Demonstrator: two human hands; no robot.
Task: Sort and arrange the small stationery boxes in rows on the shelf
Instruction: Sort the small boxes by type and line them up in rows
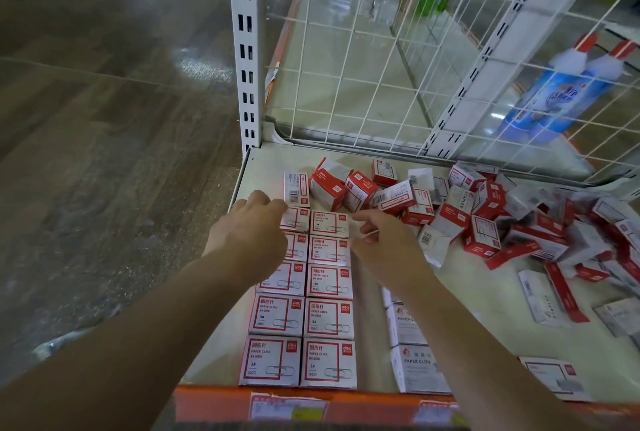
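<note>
two hands: both reach to the far end of the two neat columns of boxes at the left of the shelf (485,295).
left hand (249,226): fingers curled down over the far box of the left column (295,219), touching it; whether it truly grips cannot be told.
right hand (381,240): fingers bent, tips at the right edge of the far box of the right column (329,223); grip unclear.
paper clip boxes (328,318): two columns side by side, touching, faces up, running from the orange shelf edge (214,403) toward the wire back panel (381,50); print upright to the viewer.
writing: "paper clips", "3#", chinese characters, red square frame, red corner logo.
white box row (412,368): right of the columns, partly under the right forearm, reads "paper clips".
loose pile (485,216): red and white boxes tumbled at all angles, far and right; one reads "staples".
beyond the wire: blue bottles (554,91) with red caps.
</note>
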